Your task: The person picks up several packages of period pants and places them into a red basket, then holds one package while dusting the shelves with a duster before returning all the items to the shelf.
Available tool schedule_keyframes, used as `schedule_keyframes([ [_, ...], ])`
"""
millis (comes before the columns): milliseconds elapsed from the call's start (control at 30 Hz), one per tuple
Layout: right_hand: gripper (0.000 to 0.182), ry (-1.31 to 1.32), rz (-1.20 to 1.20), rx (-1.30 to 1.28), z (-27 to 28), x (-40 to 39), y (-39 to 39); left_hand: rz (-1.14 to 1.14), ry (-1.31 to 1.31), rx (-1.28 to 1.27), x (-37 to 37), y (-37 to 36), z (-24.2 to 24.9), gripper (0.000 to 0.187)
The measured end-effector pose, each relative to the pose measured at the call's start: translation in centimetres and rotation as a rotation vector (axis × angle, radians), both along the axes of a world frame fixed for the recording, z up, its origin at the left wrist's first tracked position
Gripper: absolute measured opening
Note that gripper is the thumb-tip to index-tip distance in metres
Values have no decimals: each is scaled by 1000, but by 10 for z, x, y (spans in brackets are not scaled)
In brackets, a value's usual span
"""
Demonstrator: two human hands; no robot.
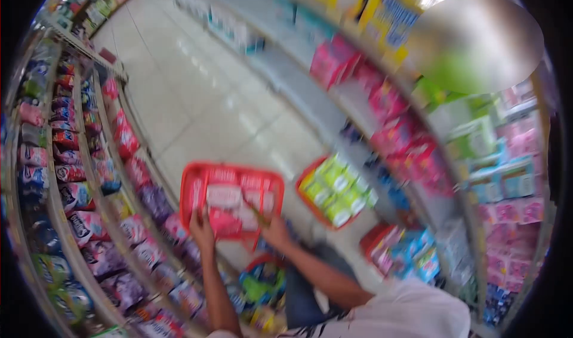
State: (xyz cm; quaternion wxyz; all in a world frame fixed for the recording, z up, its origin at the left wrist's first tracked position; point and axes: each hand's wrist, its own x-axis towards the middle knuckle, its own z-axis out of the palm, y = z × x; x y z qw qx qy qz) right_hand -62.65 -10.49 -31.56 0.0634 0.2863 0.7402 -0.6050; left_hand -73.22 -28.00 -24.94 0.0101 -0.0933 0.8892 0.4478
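Observation:
A red basket (186, 203) stands on the floor in front of me, filled with pink and white packs (224, 196). My left hand (203, 229) is at its near left corner, fingers apart, reaching over the rim beside the packs. At the near right side, my right hand (274, 233) is closed around a thin, dark stick-like object (252, 209) that points over the packs. Blur hides what kind of object it is, and whether its tip touches them.
A second basket (303, 196) with green-white packs (339, 189) stands to the right, and a third red basket (371, 242) with colourful bags is nearer. Shelves of bagged goods (71, 174) line the left; shelves with pink packs (394, 129) line the right. Tiled floor (179, 93) runs between.

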Motion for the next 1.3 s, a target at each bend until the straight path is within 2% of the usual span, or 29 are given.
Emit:
schedule_keyframes([
  [33, 20, 59, 9, 54, -21, -15, 1, -7, -63, -77, -21, -16, -32, 51],
  [67, 19, 65, -57, 30, -24, -33, 7, -34, 105, 5, -41, -22, -61, 46],
  [133, 23, 44, -158, 61, -28, -72, 23, -56, -120, 201, -82, -4, -60, 31],
  [267, 30, -10, -380, -59, -79, -129, 52, -110, -192, 266, -164, 41, -102, 27],
  [367, 36, -110, -544, -45, -136, -154, 76, -260, -277, 256, -216, 87, -134, 26],
  [433, 38, -179, -589, -7, -160, -164, 98, -375, -326, 199, -247, 118, -166, 25],
  [500, 41, -119, -776, 92, -179, -175, 121, -458, -388, 218, -278, 150, -197, 25],
  [633, 35, -121, -924, -16, -221, -184, 164, -591, -491, 237, -311, 208, -261, 22],
  [733, 35, -297, -1090, -24, -258, -179, 186, -711, -539, 262, -328, 244, -310, 21],
  [800, 36, -308, -1197, 172, -283, -174, 197, -777, -584, 293, -342, 265, -338, 20],
  [867, 35, -405, -1201, 261, -306, -164, 203, -839, -638, 336, -348, 277, -366, 23],
  [900, 35, -460, -1198, 346, -321, -162, 213, -774, -488, 268, -350, 283, -382, 23],
  [933, 35, -474, -1204, 352, -339, -156, 224, -781, -502, 270, -361, 286, -398, 23],
  [1000, 38, -548, -1221, 455, -366, -134, 226, -936, -247, 72, -381, 278, -423, 31],
  [1033, 38, -442, -1233, 560, -349, -142, 225, -943, -273, 64, -378, 276, -420, 31],
  [1067, 38, -460, -1235, 555, -330, -151, 225, -937, 66, -332, -378, 278, -409, 39],
  [1100, 37, -308, -1323, 403, -306, -156, 223, -893, 418, -716, -376, 279, -403, 48],
  [1133, 36, -148, -1399, 249, -290, -152, 215, -900, 413, -718, -371, 272, -406, 48],
  [1200, 35, -166, -1360, 229, -272, -124, 191, -1829, 346, -682, -361, 255, -416, 63],
  [1233, 34, -203, -1324, 172, -247, -122, 178, -1833, 351, -679, -352, 248, -420, 63],
  [1267, 33, -245, -1287, 113, -219, -120, 164, -1865, 133, -558, -340, 239, -423, 68],
  [1300, 33, -293, -1130, 232, -215, -99, 145, -1883, -83, -433, -330, 234, -427, 72],
])
